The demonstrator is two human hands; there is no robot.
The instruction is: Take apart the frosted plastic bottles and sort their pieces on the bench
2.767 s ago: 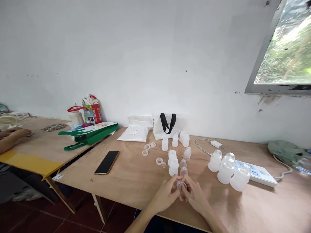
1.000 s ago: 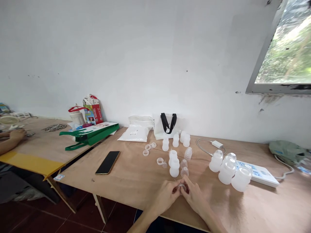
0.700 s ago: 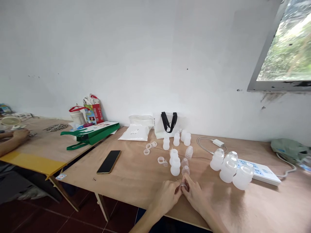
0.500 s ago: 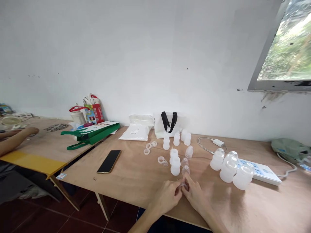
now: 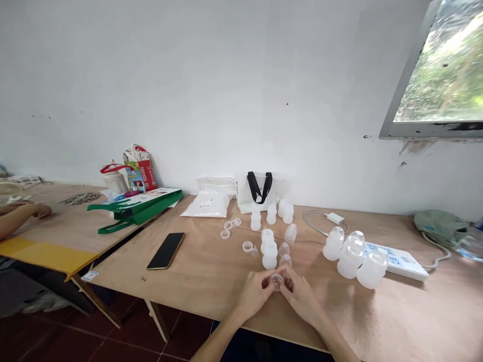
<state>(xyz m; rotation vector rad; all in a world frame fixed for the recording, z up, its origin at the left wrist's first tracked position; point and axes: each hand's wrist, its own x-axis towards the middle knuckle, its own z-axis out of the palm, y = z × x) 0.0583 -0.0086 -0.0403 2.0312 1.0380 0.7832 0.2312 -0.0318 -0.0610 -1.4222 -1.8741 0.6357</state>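
Near the table's front edge, my left hand [image 5: 258, 294] and my right hand [image 5: 296, 289] pinch a small clear plastic ring [image 5: 277, 281] between them. Something clear seems to sit inside the ring, but it is too small to make out. Just beyond my fingers stand frosted baby bottles [image 5: 269, 257] without caps, with clear dome caps [image 5: 286, 260] beside them on the right. To the left lie a loose collar ring [image 5: 247, 246] and a clear bottle nipple [image 5: 254, 250]. Several more rings [image 5: 225, 234] lie farther back.
Capped bottles [image 5: 372, 270] stand at right by a white power strip [image 5: 405, 264]. A phone [image 5: 166, 251] lies left. Behind are a white packet [image 5: 208, 203], a bag with black handles [image 5: 245, 198] and more bottles [image 5: 255, 220]. Another person's hand [image 5: 41, 210] rests on the left table.
Both hands have shifted slightly left and spread a little, and the clear ring between them now faces up and shows more fully. The whole view has moved slightly.
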